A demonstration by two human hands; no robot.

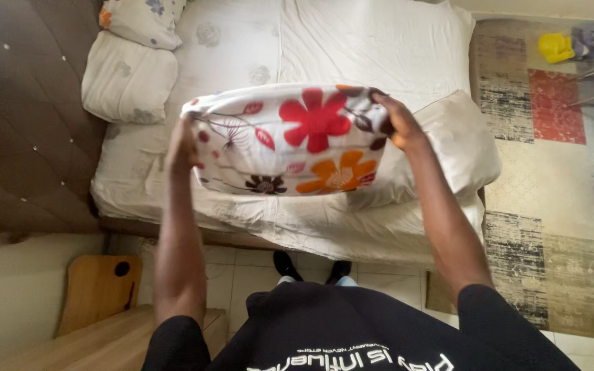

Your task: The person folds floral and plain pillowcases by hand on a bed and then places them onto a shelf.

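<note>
Holding a white pillow printed with red and orange flowers [287, 137] up in the air above the white-sheeted bed [352, 41], both arms are stretching forward. The left hand [182, 143] is gripping the pillow's left end, fingers closed around the fabric. The right hand [399, 124] is clamping the right end, fingers curled tight. Only 2 end grips are carrying it, so the middle is hanging unsupported. Risk: a slipping hand would be letting one end swing down onto the plain cream pillow [448, 148] just beneath, possibly nudging it off the bed's edge toward the patchwork rug [551, 178].
</note>
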